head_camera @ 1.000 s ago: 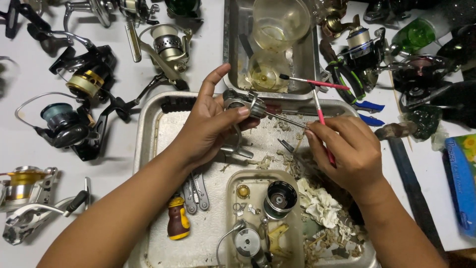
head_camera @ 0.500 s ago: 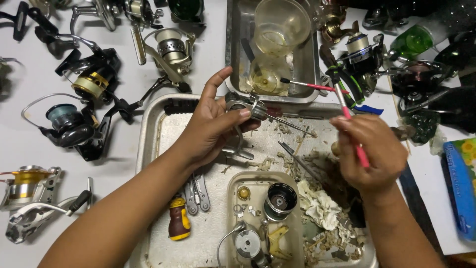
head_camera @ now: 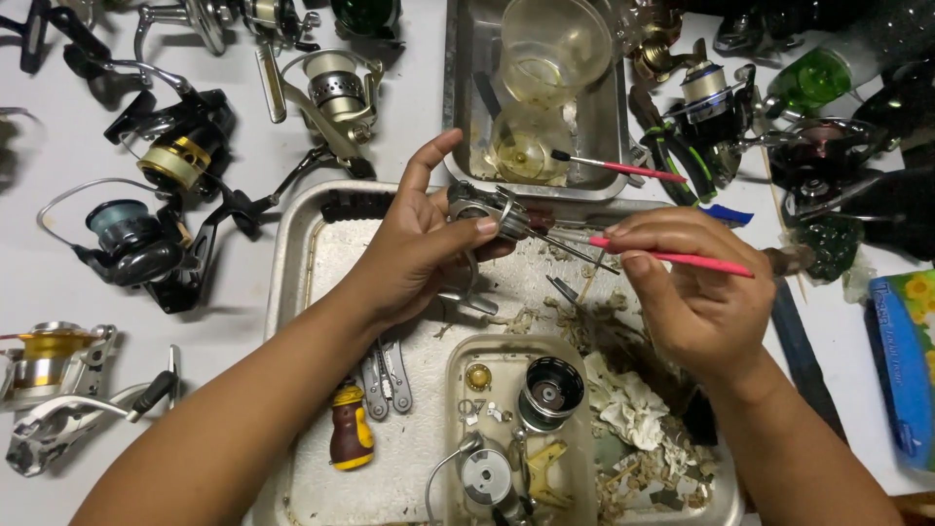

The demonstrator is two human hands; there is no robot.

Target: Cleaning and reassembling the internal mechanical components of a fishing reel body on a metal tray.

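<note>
While a small metal fishing-reel part (head_camera: 492,212) is gripped between the thumb and fingers of the left hand (head_camera: 419,248), a thin pink-handled brush (head_camera: 672,257) is pinched in the fingertips of the right hand (head_camera: 696,297). The reel part is held above the far end of a large metal tray (head_camera: 292,253), with a slender shaft projecting from it toward the right hand. The brush is held nearly level, its handle pointing away to the right past the knuckles; its tip is hidden near the thumb, just beside the shaft.

Below the left wrist, a pair of pliers (head_camera: 385,375) and a stubby screwdriver with a brown and yellow handle (head_camera: 349,438) are laid on the tray's white lining. Between the two forearms, a smaller metal dish (head_camera: 458,375) is seen, holding a dark spool (head_camera: 550,392), a brass-coloured piece (head_camera: 477,376) and other small parts. Crumpled, soiled scraps of paper (head_camera: 623,399) are scattered under the right hand.

Beyond the fingers of both hands, a second metal tray (head_camera: 458,88) is placed, containing a clear plastic cup (head_camera: 555,44) and another pink-handled brush (head_camera: 609,167). To the left of the left arm, several spinning reels are spread on the white table (head_camera: 58,273), among them a black and gold reel (head_camera: 180,156) and a black reel with a blue-grey spool (head_camera: 131,239). More reels are crowded beyond the right hand, near a green reel (head_camera: 813,83).
</note>
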